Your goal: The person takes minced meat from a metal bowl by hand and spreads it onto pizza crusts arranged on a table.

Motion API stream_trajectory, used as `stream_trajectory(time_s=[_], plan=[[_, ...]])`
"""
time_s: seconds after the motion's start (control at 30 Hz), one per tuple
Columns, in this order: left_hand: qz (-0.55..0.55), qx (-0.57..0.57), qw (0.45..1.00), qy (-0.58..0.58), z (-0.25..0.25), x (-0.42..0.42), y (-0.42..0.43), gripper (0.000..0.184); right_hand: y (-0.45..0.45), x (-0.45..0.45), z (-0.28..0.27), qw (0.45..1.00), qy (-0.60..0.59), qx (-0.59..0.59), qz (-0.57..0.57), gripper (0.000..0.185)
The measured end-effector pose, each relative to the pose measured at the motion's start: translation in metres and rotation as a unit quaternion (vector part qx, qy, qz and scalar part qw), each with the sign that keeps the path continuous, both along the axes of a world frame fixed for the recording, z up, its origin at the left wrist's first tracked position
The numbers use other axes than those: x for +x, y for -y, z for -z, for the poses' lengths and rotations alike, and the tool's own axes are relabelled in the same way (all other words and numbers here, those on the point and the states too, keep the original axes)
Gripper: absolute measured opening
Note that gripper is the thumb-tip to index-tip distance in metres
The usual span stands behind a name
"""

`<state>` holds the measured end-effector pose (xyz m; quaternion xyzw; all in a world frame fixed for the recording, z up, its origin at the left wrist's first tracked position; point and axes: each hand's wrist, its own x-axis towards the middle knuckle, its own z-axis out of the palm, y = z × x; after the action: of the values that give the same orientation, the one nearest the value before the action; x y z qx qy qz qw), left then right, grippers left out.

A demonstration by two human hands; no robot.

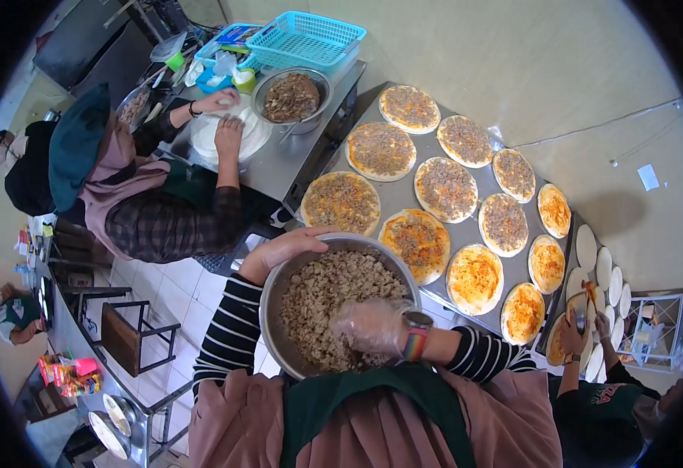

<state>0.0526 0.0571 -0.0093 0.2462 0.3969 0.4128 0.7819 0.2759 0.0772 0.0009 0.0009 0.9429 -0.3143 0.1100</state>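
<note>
A large steel bowl of crumbled cooked mince is held against my apron. My left hand grips its far left rim, with the fingers over the edge. Inside the bowl, my right hand wears a clear plastic glove and presses into the mince; its fingertips are hidden and blurred. Just beyond the bowl, a round flatbread with orange sauce and some mince in the middle lies on the metal table. Beside it is another flatbread with only orange sauce.
Several mince-covered flatbreads and sauced ones lie on the table. A co-worker at left handles white dough near another bowl. A person at right works beside plain dough rounds. A stool stands at left.
</note>
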Motion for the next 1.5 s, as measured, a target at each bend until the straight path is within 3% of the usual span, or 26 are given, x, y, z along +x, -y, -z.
stream_trajectory(time_s=[0.17,0.4,0.5,0.57,0.67,0.73,0.77,0.87,1.03,1.13,1.3,1.37,1.5], plan=[[0.000,-0.014,0.999,0.036,-0.015,0.007,-0.002,0.049,-0.025,-0.014,-0.049,0.999,-0.018,0.026,0.007,0.039],[0.005,-0.008,1.000,0.009,-0.025,0.006,0.000,0.045,-0.028,-0.012,-0.049,0.988,-0.114,0.089,0.056,0.029],[0.008,-0.022,1.000,0.020,-0.023,0.002,0.001,0.045,-0.023,-0.017,-0.072,0.985,-0.055,0.159,0.047,0.029],[0.014,-0.022,0.999,0.036,-0.012,0.001,0.001,0.047,-0.021,-0.020,-0.075,0.986,-0.075,0.146,0.033,0.033],[0.019,0.007,0.998,0.054,-0.001,-0.001,-0.001,0.049,-0.005,-0.042,-0.057,0.991,-0.042,0.126,-0.028,0.036],[0.021,0.003,0.999,0.047,0.002,-0.002,-0.002,0.049,0.012,-0.049,-0.041,0.977,-0.173,0.040,-0.122,0.031],[0.022,-0.001,0.999,0.040,0.003,-0.002,-0.002,0.050,0.016,-0.051,-0.039,0.976,-0.172,0.039,-0.124,0.031],[0.015,0.028,0.999,0.034,0.007,-0.004,0.000,0.051,0.026,-0.049,-0.024,0.954,-0.053,0.095,-0.280,0.023],[0.025,0.024,0.999,0.038,0.006,-0.007,0.001,0.052,0.014,-0.047,-0.018,0.962,-0.024,0.104,-0.251,0.014],[0.028,0.037,0.999,0.025,0.005,-0.006,0.002,0.052,-0.007,-0.048,-0.029,0.987,-0.064,0.000,-0.146,0.019],[0.021,0.037,0.999,-0.001,0.002,-0.006,0.001,0.052,-0.019,-0.051,-0.038,0.990,-0.065,0.056,-0.110,0.022],[0.029,0.017,0.999,0.006,0.003,-0.007,0.000,0.052,-0.024,-0.048,-0.036,0.984,-0.156,0.010,-0.091,0.021],[0.041,0.043,0.998,-0.011,0.001,-0.007,-0.001,0.052,-0.033,-0.044,-0.046,0.976,-0.190,-0.019,-0.100,0.021]])
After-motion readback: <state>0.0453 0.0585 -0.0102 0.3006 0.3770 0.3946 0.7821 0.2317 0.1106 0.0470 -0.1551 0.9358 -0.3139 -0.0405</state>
